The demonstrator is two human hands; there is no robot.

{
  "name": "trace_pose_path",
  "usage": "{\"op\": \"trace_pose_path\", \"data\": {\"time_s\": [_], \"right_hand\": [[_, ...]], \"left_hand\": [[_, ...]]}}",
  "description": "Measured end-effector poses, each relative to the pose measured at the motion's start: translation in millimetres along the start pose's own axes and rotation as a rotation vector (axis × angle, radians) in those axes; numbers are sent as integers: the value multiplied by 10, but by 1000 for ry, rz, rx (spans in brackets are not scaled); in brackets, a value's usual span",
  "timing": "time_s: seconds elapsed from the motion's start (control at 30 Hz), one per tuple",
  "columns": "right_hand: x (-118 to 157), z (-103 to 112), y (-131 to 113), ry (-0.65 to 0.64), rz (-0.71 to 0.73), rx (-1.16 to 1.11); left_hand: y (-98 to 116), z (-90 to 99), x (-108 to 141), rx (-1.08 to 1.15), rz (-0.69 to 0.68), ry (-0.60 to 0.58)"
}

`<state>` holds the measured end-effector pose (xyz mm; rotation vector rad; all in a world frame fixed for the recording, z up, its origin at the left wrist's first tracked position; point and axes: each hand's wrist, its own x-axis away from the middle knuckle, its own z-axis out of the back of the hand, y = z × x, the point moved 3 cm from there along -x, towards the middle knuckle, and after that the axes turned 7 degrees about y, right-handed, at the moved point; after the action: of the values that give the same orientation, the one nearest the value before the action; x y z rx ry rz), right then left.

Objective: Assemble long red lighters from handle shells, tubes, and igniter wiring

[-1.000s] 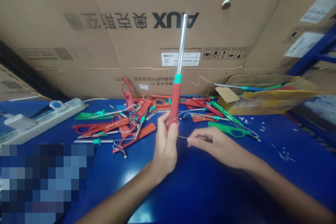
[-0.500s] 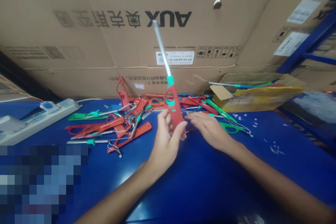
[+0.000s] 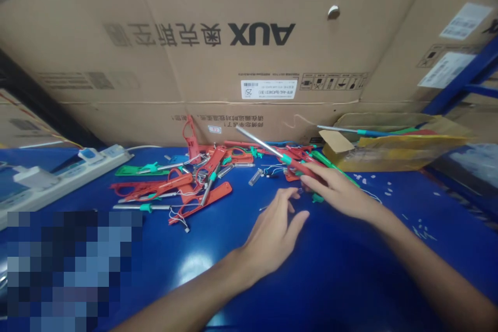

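Starting at far left: seeing a white power strip [image 3: 73,179] running along the blue desk [image 3: 350,280]. Moving right, getting into a messy heap of red and green parts [image 3: 208,201], spreading over the far half of the desk in front of a big carton [image 3: 187,62].

Ok, middle bit. Finding the left hand [image 3: 274,233] on the near side, pointing to the far right, bending its fingers and sticking its thumb well out. Spotting a thin metal tip [image 3: 263,209] poking out just left of those fingers, but not making out any clear grip on it, so leaving that one as can't tell.

Just past that, finding the red lighter [image 3: 287,160] on the far side of the left hand, lying way nearer the right hand [image 3: 334,187]: actually sitting in its grasp. Closing those right fingers over the handle from above and hiding most of it.

Running its long axis on a slant, far left to near right. Pointing the metal tube to the far left, tucking the handle end under the right hand. Not telling from here about any contact with the desk.

Further right, seeing a small taped box [image 3: 389,150] and, nearer, some white bits [image 3: 422,231].
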<state>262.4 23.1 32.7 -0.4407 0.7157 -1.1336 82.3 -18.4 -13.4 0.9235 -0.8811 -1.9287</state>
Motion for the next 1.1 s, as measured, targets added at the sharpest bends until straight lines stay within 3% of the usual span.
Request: {"op": "trace_pose_path", "data": {"time_s": [0.13, 0.33, 0.5, 0.8, 1.1], "right_hand": [[11, -84, 38, 83, -75, 366], [0, -98, 73, 224, -177, 453], [-14, -16, 113, 255, -201, 635], [-10, 8, 74, 245, -218, 549], [-30, 66, 114, 326, -207, 472]], "left_hand": [[-68, -37, 15, -82, 14, -29], [-51, -76, 36, -169, 15, -121], [-2, -90, 63, -209, -6, -179], [-30, -91, 50, -194, 2, -171], [-25, -72, 37, -175, 17, -158]]}}
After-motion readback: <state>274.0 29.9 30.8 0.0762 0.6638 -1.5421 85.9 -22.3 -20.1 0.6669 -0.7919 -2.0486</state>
